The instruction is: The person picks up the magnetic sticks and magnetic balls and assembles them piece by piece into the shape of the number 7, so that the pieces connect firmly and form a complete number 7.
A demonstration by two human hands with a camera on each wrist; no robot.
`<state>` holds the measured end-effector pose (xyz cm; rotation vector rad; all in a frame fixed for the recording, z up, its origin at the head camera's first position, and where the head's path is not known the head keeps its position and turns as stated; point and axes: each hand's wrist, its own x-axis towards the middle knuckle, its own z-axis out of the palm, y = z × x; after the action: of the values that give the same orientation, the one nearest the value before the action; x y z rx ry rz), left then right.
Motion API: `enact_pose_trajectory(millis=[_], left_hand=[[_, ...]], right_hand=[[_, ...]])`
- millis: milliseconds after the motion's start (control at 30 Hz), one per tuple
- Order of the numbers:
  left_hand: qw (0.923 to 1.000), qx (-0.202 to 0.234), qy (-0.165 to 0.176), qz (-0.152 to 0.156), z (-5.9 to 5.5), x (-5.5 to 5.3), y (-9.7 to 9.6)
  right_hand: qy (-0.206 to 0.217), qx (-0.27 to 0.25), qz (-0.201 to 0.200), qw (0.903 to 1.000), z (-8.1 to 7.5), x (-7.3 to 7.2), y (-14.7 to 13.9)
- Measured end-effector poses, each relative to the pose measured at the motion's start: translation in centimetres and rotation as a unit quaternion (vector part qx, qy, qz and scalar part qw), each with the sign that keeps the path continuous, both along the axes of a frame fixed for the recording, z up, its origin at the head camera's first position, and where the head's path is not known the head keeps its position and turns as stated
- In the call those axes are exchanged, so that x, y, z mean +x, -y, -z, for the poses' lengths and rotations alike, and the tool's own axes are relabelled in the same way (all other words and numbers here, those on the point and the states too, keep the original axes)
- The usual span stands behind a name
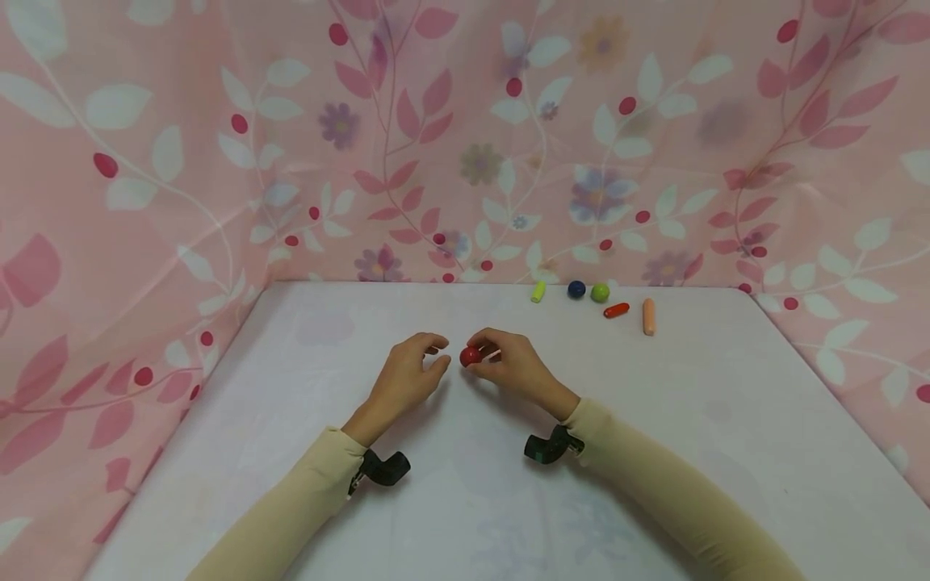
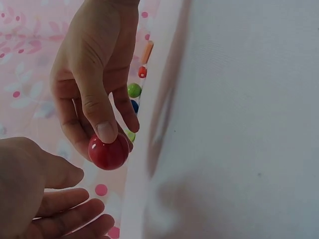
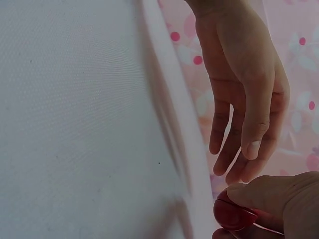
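Note:
A glossy red ball (image 1: 470, 357) is pinched between the thumb and fingers of my right hand (image 1: 512, 363), above the middle of the white table. In the right wrist view a dark seam line crosses the red ball (image 3: 233, 214). My left hand (image 1: 410, 371) hovers just left of it, fingers relaxed and thumb apart, holding nothing. A narrow gap separates the left fingertips from the ball. The left wrist view shows the right thumb lying on top of the red ball (image 2: 108, 152), with the left hand (image 2: 50, 199) below and beside it.
Toward the table's back right lie a yellow-green cylinder (image 1: 538, 291), a dark blue ball (image 1: 576, 289), a green ball (image 1: 600, 292), a small red capsule-shaped piece (image 1: 616, 310) and an orange stick (image 1: 649, 316). A pink floral cloth (image 1: 479, 161) hangs behind the white table (image 1: 291, 452).

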<state>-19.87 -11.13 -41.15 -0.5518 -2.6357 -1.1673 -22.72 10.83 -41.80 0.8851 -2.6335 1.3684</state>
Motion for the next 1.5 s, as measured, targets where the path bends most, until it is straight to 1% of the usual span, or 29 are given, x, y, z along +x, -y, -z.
enact_pose_trajectory(millis=[233, 467, 600, 700, 833, 967, 1100, 1267, 1367, 1500], left_hand=[[0.9999, -0.003, 0.009, -0.008, 0.6, -0.3, 0.0], [1.0000, 0.007, 0.000, -0.002, 1.0, -0.6, -0.3], [0.9999, 0.015, 0.004, -0.003, 1.1, -0.7, -0.4], [0.9997, 0.019, 0.015, -0.008, 1.2, -0.9, -0.5], [0.9988, 0.025, 0.041, -0.011, 1.2, -1.0, -0.7], [0.9978, 0.033, 0.058, 0.002, 1.1, -1.2, -1.0], [0.9970, 0.036, 0.065, 0.023, 1.3, -1.3, -1.1], [0.9964, 0.036, 0.061, 0.047, 2.2, -1.6, -1.1], [0.9959, 0.038, 0.057, 0.059, 2.6, -1.7, -1.0], [0.9949, 0.049, 0.053, 0.071, 3.0, -1.7, -1.0]], right_hand=[[-0.008, 0.009, -0.007, 0.9999, 0.9, -0.1, 0.7], [-0.009, 0.020, 0.001, 0.9997, 1.4, -0.2, 0.8], [-0.006, 0.031, 0.006, 0.9995, 1.5, -0.2, 0.9], [-0.007, 0.041, 0.010, 0.9991, 1.4, -0.1, 0.9], [-0.009, 0.046, 0.010, 0.9989, 0.9, 0.0, 0.3], [-0.007, 0.038, 0.012, 0.9992, 0.3, 0.1, -0.7], [0.005, 0.024, 0.024, 0.9994, -0.4, 0.2, -1.9], [0.030, 0.019, 0.049, 0.9982, -1.1, 0.3, -3.3], [0.038, 0.017, 0.059, 0.9974, -1.2, 0.3, -4.1], [0.047, 0.012, 0.065, 0.9967, -1.1, 0.3, -5.0]])
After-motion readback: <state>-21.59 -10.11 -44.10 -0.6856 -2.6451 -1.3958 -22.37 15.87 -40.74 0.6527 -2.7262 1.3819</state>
